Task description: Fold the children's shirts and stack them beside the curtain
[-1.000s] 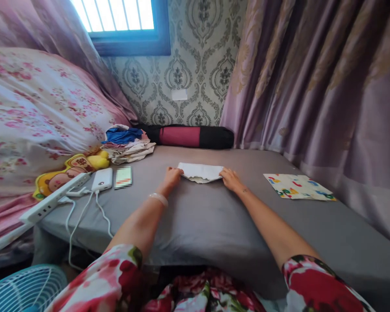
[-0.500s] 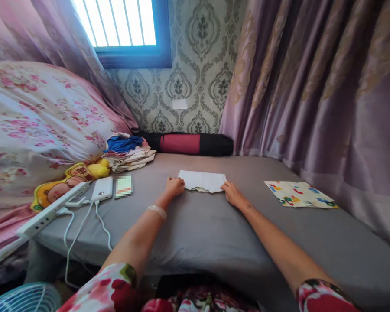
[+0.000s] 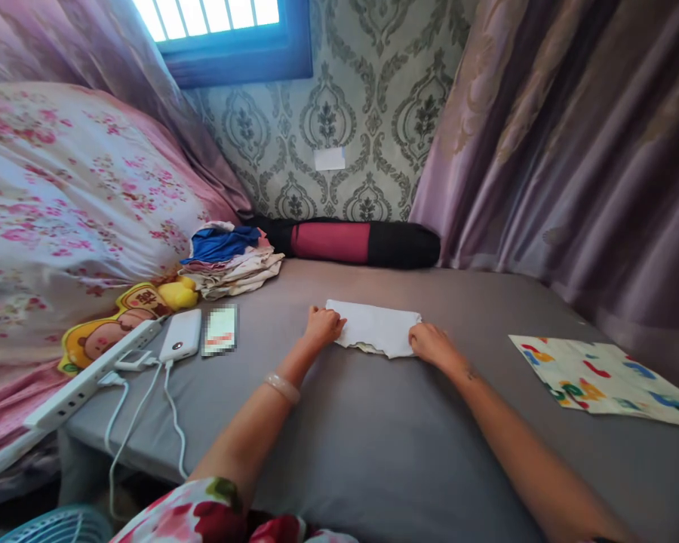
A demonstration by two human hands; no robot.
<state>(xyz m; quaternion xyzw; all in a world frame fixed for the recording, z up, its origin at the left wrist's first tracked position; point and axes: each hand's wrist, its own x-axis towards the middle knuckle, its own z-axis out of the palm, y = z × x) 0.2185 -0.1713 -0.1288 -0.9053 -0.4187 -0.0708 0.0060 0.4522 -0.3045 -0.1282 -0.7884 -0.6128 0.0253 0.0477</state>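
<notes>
A small folded white cloth (image 3: 376, 329) lies flat on the grey-covered surface, its near edge uneven and showing a cream layer underneath. My left hand (image 3: 324, 326) has its fingers closed on the left end of the cloth. At the opposite end, my right hand (image 3: 430, 343) grips the right edge with curled fingers. Both thumbs and part of each fingertip are hard to make out. A pale bracelet (image 3: 281, 388) circles my left wrist.
Folded patterned cloth (image 3: 605, 377) lies to the right. On the left are a power bank (image 3: 182, 336), a power strip (image 3: 90, 377) with white cables, a yellow plush (image 3: 105, 339) and piled clothes (image 3: 231, 264). A black-and-red roll (image 3: 339, 243) rests against the back wall.
The camera view has tilted down and shifted left, so everything sits differently in the frame. Both hands stay at the two ends of the white cloth.
</notes>
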